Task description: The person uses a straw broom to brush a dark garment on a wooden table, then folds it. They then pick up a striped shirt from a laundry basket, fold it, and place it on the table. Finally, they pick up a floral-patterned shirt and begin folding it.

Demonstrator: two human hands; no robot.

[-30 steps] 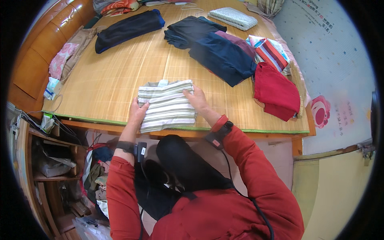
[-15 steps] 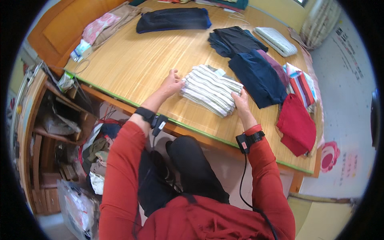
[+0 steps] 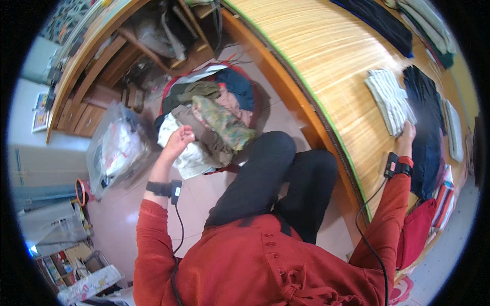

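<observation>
A folded white and grey striped garment (image 3: 389, 99) lies on the tabletop to my right. My right hand (image 3: 407, 134) is at its near corner, fingers closed on the edge of the cloth. On my left, a heap of loose clothes fills a round red-rimmed container on the floor. Above the near side of that heap hangs my left hand (image 3: 178, 142), fingers loosely bent and apart, with nothing visible in them. Closest to it are a white cloth (image 3: 196, 159) and a brown-grey garment (image 3: 212, 135). A camouflage-patterned garment (image 3: 224, 122) lies on top.
The wooden tabletop (image 3: 326, 56) has a green edge. Beyond the striped garment lie dark folded trousers (image 3: 423, 148), a red garment (image 3: 416, 234) and a white folded piece (image 3: 452, 130). A clear plastic bag (image 3: 117, 148) stands left of the heap, near wooden shelving (image 3: 81, 115).
My view has swung left and down. My left hand has left the striped garment and moved over the clothes heap. My right hand stays at the garment's corner.
</observation>
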